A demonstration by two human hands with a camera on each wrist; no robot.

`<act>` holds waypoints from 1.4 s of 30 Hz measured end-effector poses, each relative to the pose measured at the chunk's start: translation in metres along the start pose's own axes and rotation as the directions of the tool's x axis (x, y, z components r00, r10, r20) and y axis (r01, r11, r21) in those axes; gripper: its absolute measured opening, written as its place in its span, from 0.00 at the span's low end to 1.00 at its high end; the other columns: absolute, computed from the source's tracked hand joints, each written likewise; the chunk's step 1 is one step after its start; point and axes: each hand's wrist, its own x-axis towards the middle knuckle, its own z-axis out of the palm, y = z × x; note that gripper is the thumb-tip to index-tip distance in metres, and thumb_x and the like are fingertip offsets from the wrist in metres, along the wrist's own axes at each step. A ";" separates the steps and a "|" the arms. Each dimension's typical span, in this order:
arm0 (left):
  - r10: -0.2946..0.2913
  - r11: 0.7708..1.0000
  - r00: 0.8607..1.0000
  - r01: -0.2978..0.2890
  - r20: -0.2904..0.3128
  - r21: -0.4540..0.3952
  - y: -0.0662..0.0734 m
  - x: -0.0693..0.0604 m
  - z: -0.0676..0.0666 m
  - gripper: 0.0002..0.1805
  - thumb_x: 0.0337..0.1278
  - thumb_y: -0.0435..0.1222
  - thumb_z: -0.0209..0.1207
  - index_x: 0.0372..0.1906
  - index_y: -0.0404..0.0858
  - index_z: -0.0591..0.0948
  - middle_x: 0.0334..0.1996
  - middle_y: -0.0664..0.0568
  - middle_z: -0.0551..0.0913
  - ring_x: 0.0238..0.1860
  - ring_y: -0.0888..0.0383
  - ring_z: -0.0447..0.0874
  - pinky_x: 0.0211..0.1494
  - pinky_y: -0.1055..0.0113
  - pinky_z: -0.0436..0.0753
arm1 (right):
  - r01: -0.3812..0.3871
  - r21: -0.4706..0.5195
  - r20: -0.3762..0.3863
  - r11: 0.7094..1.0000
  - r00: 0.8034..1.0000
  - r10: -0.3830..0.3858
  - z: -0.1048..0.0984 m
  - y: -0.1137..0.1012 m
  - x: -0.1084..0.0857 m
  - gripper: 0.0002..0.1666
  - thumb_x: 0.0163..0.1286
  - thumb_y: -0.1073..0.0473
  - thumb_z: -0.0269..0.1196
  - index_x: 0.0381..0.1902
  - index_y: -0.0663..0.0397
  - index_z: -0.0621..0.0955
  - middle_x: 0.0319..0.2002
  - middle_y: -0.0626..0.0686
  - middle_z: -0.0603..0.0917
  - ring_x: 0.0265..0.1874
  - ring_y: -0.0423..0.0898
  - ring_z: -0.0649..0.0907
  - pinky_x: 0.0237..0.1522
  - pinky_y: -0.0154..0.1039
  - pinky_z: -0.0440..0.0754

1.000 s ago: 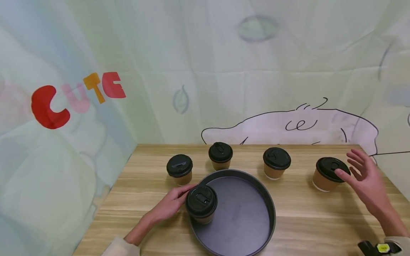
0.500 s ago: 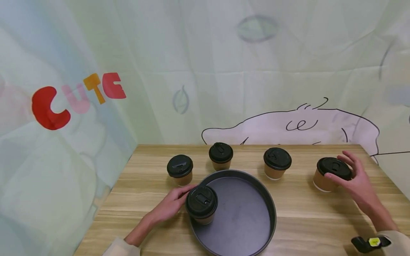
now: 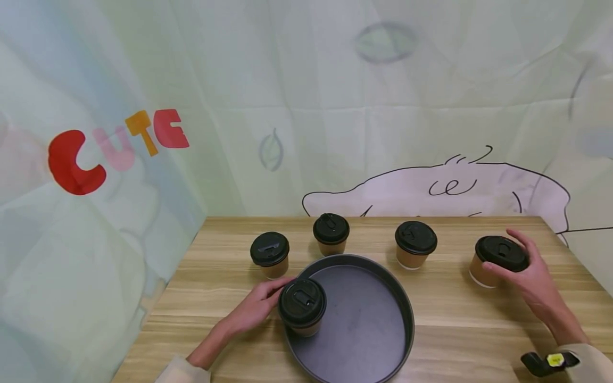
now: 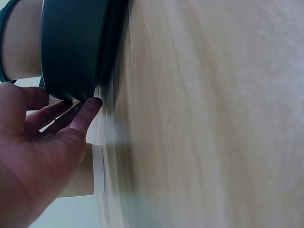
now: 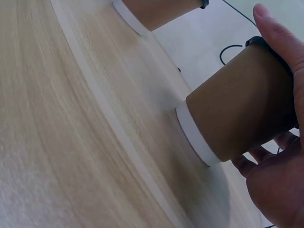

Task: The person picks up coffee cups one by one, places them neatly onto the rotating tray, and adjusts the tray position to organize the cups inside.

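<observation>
A dark grey round baking pan (image 3: 351,319) lies on the table, with one lidded paper coffee cup (image 3: 303,307) upright inside its left edge. My left hand (image 3: 256,306) holds the pan's left side; in the left wrist view, its fingertips touch the dark outer wall (image 4: 73,47). At the right, my right hand (image 3: 531,276) grips another brown cup (image 3: 485,272) around its black lid, with the thumb at the near side. That cup's white base (image 5: 197,137) is at the tabletop in the right wrist view; its far fingers are partly hidden behind it.
Three more lidded cups stand behind the pan: a left cup (image 3: 273,270), a middle cup (image 3: 331,247) and a right cup (image 3: 411,258). A printed cloth backdrop (image 3: 239,133) rises behind the wooden table (image 3: 445,340).
My right hand has moved left onto the right-hand cup, its thumb and fingers closing round the lid. The left hand, the pan and the other cups hold their places.
</observation>
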 end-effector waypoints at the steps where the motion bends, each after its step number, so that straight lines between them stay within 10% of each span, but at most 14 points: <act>1: 0.000 1.000 1.000 0.000 0.000 -0.001 0.000 0.000 0.000 0.23 0.84 0.39 0.46 0.72 0.31 0.74 0.69 0.43 0.77 0.71 0.49 0.70 0.69 0.73 0.68 | -0.007 -0.002 0.000 1.000 1.000 0.007 0.000 0.000 0.000 0.53 0.72 0.57 0.70 0.84 0.27 0.53 0.79 0.65 0.53 0.73 0.52 0.58 0.70 0.35 0.53; 10: 0.005 1.000 1.000 -0.005 -0.006 0.003 -0.001 0.001 0.000 0.23 0.84 0.39 0.46 0.72 0.32 0.74 0.69 0.43 0.77 0.72 0.49 0.70 0.70 0.73 0.67 | 0.055 0.044 -0.074 0.998 0.996 -0.052 0.005 0.006 0.004 0.44 0.71 0.62 0.70 0.79 0.40 0.64 0.63 0.39 0.70 0.59 0.33 0.69 0.50 0.16 0.64; 42: -0.007 1.000 1.000 0.007 -0.004 0.006 0.000 -0.001 0.000 0.23 0.85 0.39 0.46 0.72 0.31 0.74 0.68 0.43 0.77 0.71 0.49 0.70 0.70 0.73 0.67 | 0.171 0.045 -0.082 0.984 0.983 -0.167 0.013 -0.008 -0.007 0.45 0.65 0.71 0.71 0.77 0.48 0.69 0.59 0.31 0.74 0.57 0.33 0.71 0.50 0.19 0.67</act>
